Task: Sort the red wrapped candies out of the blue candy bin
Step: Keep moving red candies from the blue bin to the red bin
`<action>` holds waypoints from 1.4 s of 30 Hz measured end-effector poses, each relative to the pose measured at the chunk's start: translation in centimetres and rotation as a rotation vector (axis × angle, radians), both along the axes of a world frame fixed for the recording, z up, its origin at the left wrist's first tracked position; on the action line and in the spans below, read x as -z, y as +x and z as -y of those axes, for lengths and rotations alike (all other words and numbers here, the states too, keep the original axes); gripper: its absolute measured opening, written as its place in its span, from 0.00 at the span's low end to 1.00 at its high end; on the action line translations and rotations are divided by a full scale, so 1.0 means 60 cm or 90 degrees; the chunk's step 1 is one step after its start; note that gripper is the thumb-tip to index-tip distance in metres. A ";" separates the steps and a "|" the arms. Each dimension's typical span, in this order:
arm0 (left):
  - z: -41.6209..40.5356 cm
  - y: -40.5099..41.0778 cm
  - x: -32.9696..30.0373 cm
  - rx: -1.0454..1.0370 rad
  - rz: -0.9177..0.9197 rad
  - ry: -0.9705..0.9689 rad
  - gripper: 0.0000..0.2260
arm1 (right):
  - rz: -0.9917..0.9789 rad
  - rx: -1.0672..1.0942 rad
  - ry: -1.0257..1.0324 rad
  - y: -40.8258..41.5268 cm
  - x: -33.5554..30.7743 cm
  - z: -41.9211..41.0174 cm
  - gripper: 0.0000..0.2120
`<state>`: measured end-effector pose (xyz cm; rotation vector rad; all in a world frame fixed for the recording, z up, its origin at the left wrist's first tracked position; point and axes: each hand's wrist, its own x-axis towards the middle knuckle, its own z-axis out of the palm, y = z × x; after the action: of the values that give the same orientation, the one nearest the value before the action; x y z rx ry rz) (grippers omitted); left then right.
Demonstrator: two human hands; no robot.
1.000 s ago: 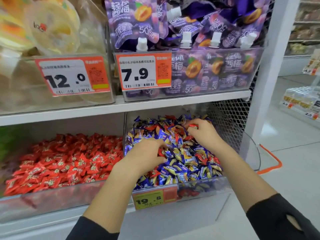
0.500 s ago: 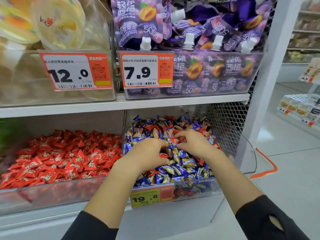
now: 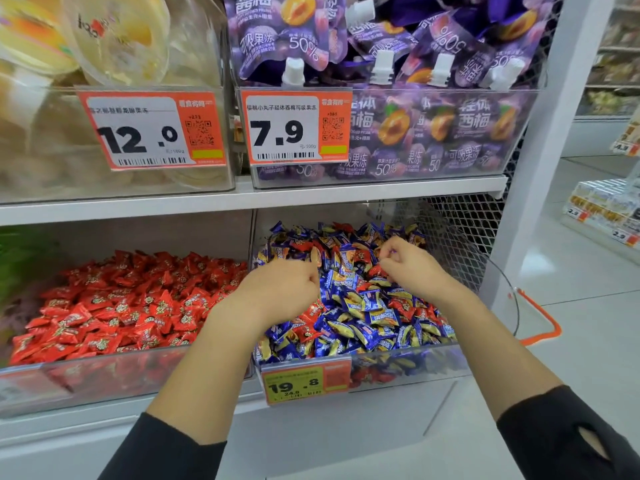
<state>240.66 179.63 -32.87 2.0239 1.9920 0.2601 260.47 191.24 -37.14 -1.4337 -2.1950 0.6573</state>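
Two hands are working over the blue candy bin (image 3: 408, 367), a clear bin sitting at the right end of the lower shelf (image 3: 104, 426), beside the white upright post (image 3: 540, 140). The left hand (image 3: 280, 292) is hovering over the left half of the heap with its fingers (image 3: 308, 271) curled inward; whether they are holding a candy cannot be told, since the palm is turned away. The right hand (image 3: 412, 268) is lying over the back right part of the heap, its fingers (image 3: 388, 252) bent close together in a narrow pinch, and a red wrapped candy (image 3: 375, 271) is showing at the thumb, apparently held there. Blue candies (image 3: 360, 303) are filling the bin, with more red wrapped candies (image 3: 415, 308) scattered among them, mostly toward the front and right. The neighbouring bin (image 3: 104, 375), to the left on the same shelf, is holding a pile of red candies (image 3: 124, 303). An orange price tag (image 3: 304, 382) reading 19.8 is hanging on the front wall of the blue candy bin. On the upper shelf (image 3: 242, 199), purple pouches (image 3: 398, 46) are standing in a clear bin behind a tag (image 3: 294, 128) reading 7.9, and pale yellow packs (image 3: 114, 36) are lying to the left behind a tag (image 3: 149, 131) reading 12.0. Black sleeves (image 3: 568, 434) are covering both forearms.
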 end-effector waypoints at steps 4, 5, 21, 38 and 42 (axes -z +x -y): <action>0.005 0.011 0.011 0.071 -0.129 -0.190 0.32 | 0.100 -0.065 -0.030 -0.013 0.003 0.007 0.10; 0.005 0.015 0.015 0.074 -0.165 -0.206 0.35 | 0.139 -0.088 -0.033 -0.015 0.003 0.009 0.13; -0.007 -0.007 0.003 -0.015 0.019 0.113 0.06 | -0.022 0.018 -0.127 0.031 -0.012 -0.003 0.17; -0.131 0.009 0.041 -0.101 -0.111 0.131 0.21 | -0.048 0.044 -0.081 0.033 0.009 -0.012 0.14; -0.139 0.012 0.057 -0.072 -0.172 0.073 0.23 | 0.001 -0.029 -0.043 0.021 0.017 -0.023 0.24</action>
<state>241.36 187.94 -36.26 2.1139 2.3074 0.1323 261.70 192.60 -38.15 -1.4215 -2.2324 0.7528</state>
